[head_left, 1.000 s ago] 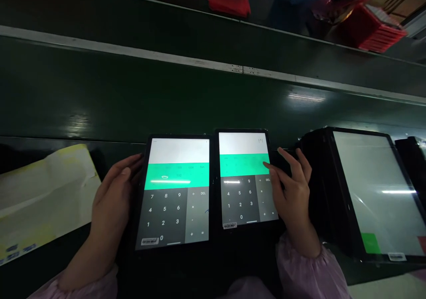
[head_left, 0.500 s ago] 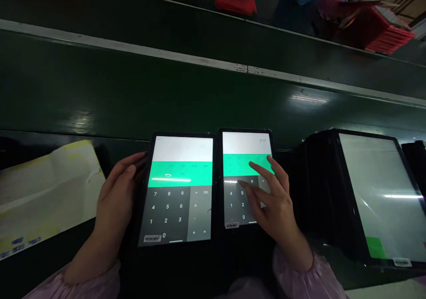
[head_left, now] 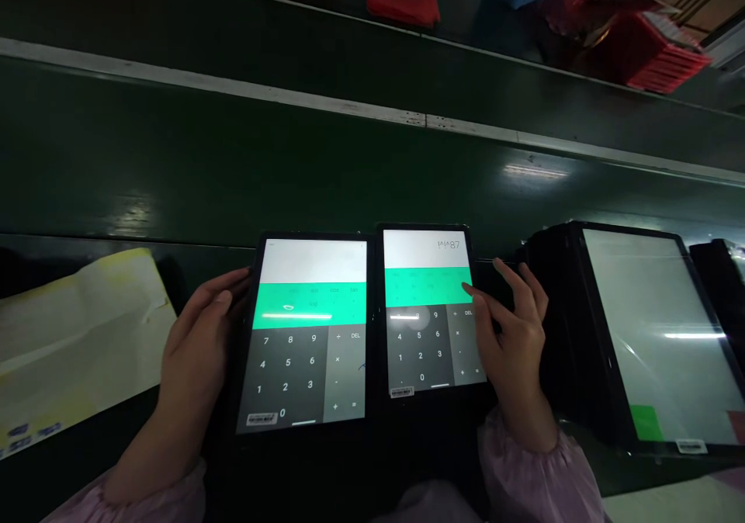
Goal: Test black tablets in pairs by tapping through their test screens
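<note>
Between left hand [head_left: 195, 344] and right hand [head_left: 512, 337]: 2 lit keypads, left tablet [head_left: 306, 337] just beside right tablet [head_left: 431, 309] | left fingers [head_left: 230, 282] together along left tablet edge, likely bracing it | right fingers [head_left: 512, 278] spread, tips at right tablet edge, near keys

Two calculator screens side by side on the dark table [head_left: 174, 174]. Left hand [head_left: 198, 344] rests against the outer edge of the left tablet [head_left: 306, 333]. Right hand [head_left: 512, 337] sits with fingers [head_left: 474, 294] spread at the right edge of the right tablet [head_left: 427, 309].
</note>
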A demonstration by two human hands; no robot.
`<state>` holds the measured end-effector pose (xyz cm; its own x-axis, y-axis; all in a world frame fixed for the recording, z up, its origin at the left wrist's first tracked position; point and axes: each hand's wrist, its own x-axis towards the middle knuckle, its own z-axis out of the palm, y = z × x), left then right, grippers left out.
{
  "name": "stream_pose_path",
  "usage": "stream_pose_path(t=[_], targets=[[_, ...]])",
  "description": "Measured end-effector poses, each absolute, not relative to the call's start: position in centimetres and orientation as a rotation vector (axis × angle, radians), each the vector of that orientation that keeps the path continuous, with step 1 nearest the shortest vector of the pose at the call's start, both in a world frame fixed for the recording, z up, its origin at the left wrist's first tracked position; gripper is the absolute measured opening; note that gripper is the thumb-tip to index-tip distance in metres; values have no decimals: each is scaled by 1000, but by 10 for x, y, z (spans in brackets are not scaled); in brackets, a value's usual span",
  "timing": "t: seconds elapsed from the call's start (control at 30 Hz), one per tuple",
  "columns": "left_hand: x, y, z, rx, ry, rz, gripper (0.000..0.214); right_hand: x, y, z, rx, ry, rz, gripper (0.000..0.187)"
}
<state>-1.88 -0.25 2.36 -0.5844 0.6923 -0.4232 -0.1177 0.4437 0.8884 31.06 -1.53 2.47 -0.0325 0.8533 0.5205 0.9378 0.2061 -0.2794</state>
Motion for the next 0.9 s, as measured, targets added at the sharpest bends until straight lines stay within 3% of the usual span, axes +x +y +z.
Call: stream_pose_path(t=[0.57, 0.9], targets=[[-20, -7, 18, 546, 1833, 1254, 19, 300, -13, 24, -1539, -1998, -124, 29], [-34, 1, 11, 540, 1730, 1155, 37, 232, -10, 44, -1324, -2161, 32, 28]])
